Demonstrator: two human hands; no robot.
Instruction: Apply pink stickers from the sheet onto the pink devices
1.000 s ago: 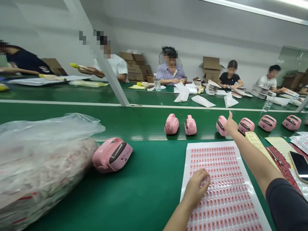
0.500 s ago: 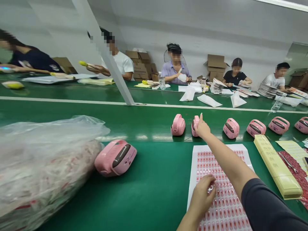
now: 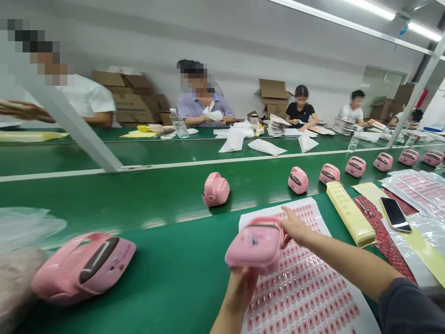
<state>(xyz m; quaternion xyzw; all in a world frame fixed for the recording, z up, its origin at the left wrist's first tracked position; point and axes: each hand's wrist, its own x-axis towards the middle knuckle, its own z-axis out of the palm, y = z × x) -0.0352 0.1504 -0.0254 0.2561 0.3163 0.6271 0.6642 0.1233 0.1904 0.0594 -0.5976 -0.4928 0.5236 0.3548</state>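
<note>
In front of me a pink plastic toy case (image 3: pixel 255 243), with a carry handle and a small printed picture, is held up and tilted over a sheet. My right hand (image 3: pixel 294 227) grips its right side by the handle end. My left hand (image 3: pixel 241 283) holds it from below, its fingers mostly hidden behind the case. Under both hands lies a white sheet (image 3: pixel 295 287) covered in rows of small pink oval stickers. To the left, a larger-looking pink case (image 3: pixel 85 266) with a dark window rests on the green table (image 3: pixel 167 278).
Several pink cases line the green belt, the nearest a lone case (image 3: pixel 216 190). A clear plastic bag (image 3: pixel 24 232) lies at left. On the right are a yellow bundle (image 3: pixel 351 213), scissors (image 3: pixel 364 207) and a phone (image 3: pixel 395 214). Co-workers sit across behind a metal post (image 3: pixel 76 120).
My right hand has taken a pink case off the belt and brought it back over the sheet. My left hand has come up under it. The view has swung right.
</note>
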